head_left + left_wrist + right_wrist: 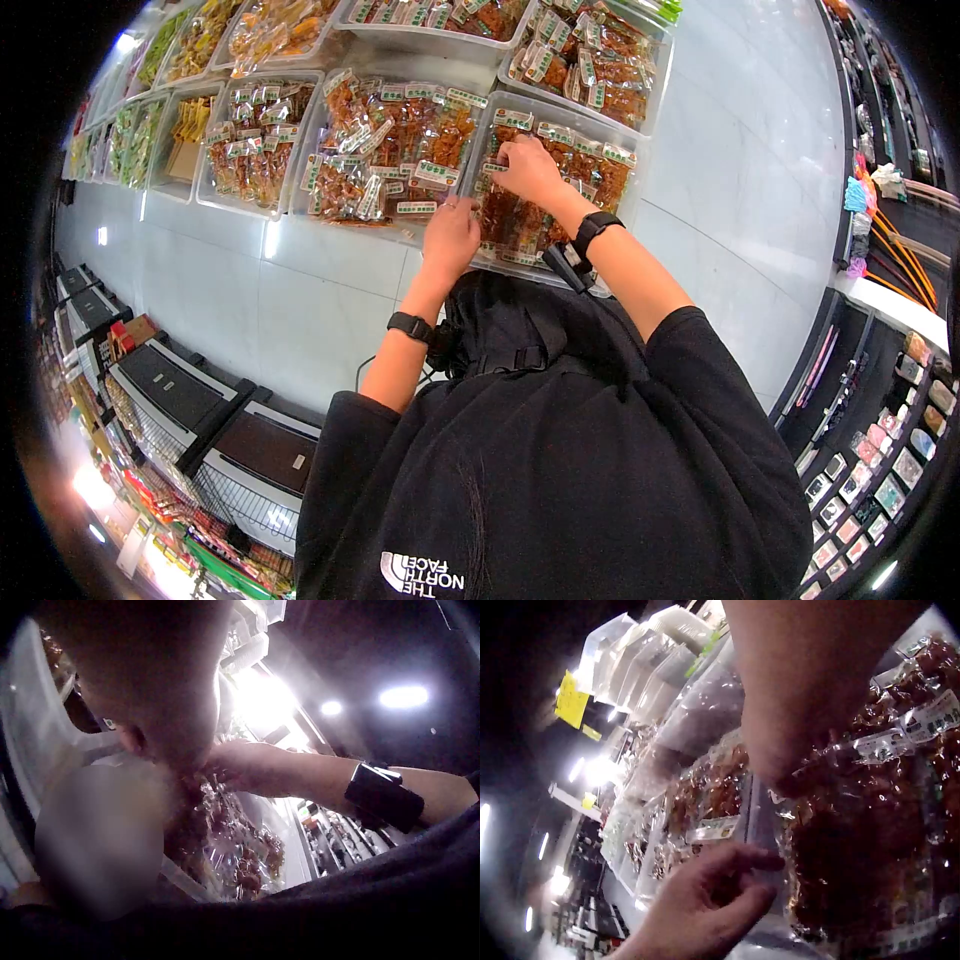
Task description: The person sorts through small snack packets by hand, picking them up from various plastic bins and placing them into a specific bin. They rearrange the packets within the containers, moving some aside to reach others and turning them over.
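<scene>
Clear plastic bins hold sealed clear packets of reddish-brown food with white-and-green labels. My right hand [530, 170] reaches into the right bin [641, 165], its fingers bent down at the left edge. In the right wrist view its fingertips pinch the top edge of a food packet [855, 847], partly hidden behind the hand. My left hand [453, 235] is at the near corner between this bin and the neighbouring one, palm down. The right wrist view shows the left hand [705, 896] loosely curved, thumb and index finger apart, beside the packet with nothing between them.
More bins of packets, such as the middle bin [308, 160], stand in rows to the left and beyond. Pale tiled floor [330, 290] surrounds them. Black shelving with small goods [870, 450] is at the right, dark-topped racks [260, 450] at the lower left.
</scene>
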A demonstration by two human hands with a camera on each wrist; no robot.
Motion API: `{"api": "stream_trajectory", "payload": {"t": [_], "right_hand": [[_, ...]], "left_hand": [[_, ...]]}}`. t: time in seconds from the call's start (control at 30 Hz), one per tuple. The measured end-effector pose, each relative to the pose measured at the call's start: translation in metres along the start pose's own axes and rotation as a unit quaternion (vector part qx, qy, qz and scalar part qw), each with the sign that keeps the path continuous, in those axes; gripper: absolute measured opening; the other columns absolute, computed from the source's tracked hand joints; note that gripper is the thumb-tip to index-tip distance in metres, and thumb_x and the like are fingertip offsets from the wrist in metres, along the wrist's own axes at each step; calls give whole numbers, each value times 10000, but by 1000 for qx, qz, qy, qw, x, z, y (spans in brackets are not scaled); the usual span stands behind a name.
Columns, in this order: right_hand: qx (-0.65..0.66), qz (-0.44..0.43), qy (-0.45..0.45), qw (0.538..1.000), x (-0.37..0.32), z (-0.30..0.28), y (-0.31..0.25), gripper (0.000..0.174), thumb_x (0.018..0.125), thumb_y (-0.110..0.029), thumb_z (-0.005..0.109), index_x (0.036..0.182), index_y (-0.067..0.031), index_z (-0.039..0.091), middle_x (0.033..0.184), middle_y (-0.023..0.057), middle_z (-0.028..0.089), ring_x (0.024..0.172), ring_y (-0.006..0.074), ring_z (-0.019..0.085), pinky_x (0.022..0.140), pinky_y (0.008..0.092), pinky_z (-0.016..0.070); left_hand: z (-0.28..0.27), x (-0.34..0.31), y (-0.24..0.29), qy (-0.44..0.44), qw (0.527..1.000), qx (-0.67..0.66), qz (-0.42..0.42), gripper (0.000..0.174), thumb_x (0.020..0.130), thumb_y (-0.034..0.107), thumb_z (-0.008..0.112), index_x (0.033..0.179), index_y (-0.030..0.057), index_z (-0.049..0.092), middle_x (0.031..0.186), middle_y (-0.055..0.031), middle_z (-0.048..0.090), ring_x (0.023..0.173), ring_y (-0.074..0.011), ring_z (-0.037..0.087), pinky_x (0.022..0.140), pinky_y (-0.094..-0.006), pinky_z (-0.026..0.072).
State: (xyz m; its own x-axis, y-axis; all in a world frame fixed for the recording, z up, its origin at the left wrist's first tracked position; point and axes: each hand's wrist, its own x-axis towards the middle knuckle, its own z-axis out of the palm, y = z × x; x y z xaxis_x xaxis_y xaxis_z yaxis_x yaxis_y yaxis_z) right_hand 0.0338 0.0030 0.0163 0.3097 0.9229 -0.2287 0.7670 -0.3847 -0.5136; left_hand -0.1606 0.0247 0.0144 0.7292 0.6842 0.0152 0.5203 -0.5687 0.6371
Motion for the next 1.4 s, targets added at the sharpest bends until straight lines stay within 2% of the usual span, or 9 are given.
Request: {"api": "stream_trajectory", "payload": {"t": [0.43,0.63,0.73,0.8,0.9,1.17,1.23,1.3,1.4], "right_hand": [[290,-29,-31,956,-27,-26,-20,221,742,-201,682,803,5,629,746,122,654,690,223,620,661,336,489],[296,-43,91,950,-65,-65,-50,177,790,-160,665,830,3,610,748,108,651,672,203,628,619,295,480],[193,-210,239,928,-87,-54,-52,101,784,-124,635,768,-39,583,720,93,604,697,254,612,608,338,496],[120,-279,203,931,-93,-37,-43,96,771,-123,628,759,-51,565,739,84,591,717,249,604,612,344,500],[17,-361,142,922,-98,-29,-34,91,750,-121,601,751,-71,526,817,63,576,780,232,586,631,328,509],[178,-313,122,925,-97,-25,-43,219,736,-192,689,883,-46,617,901,131,561,946,326,523,858,410,438],[82,-138,289,944,-86,-22,-36,391,756,-194,702,1077,-22,560,1013,148,580,953,298,550,840,376,454],[316,118,162,927,-61,-11,-12,512,762,-186,699,1180,-13,459,978,155,580,914,287,575,808,371,468],[339,128,125,924,-41,10,18,626,765,-215,704,1252,8,379,954,155,616,874,266,606,769,367,482]], "left_hand": [[1,-6,-11,43,967,-223,-116,126,888,109,522,969,13,539,799,-131,628,705,-245,627,635,-356,492],[-31,-17,0,-51,836,-444,-318,281,976,298,438,1066,37,489,793,-110,634,691,-176,616,643,-292,504],[-36,-15,9,-61,780,-525,-335,341,976,370,423,1103,55,451,866,-125,628,727,-178,619,620,-280,494],[-40,-7,17,-90,674,-655,-329,404,966,397,437,1179,56,400,1015,-131,598,840,-196,610,669,-293,511],[-33,3,10,-155,657,-680,-287,498,948,358,498,1290,48,313,1159,-153,541,980,-223,596,730,-325,533],[-19,5,7,-74,840,-483,-234,505,752,-43,548,1222,2,369,1161,-127,485,988,-192,525,752,-306,512],[-16,3,3,-53,865,-458,-198,460,746,-48,532,1186,-5,407,1131,-123,507,945,-181,538,734,-295,502],[-15,-1,-2,-34,888,-429,-164,418,741,-53,516,1151,-12,445,1101,-119,530,903,-169,550,717,-284,492],[-12,-2,-5,-84,924,-345,-144,331,746,-54,485,1074,-19,507,1017,-102,579,775,-150,567,677,-276,474]]}}
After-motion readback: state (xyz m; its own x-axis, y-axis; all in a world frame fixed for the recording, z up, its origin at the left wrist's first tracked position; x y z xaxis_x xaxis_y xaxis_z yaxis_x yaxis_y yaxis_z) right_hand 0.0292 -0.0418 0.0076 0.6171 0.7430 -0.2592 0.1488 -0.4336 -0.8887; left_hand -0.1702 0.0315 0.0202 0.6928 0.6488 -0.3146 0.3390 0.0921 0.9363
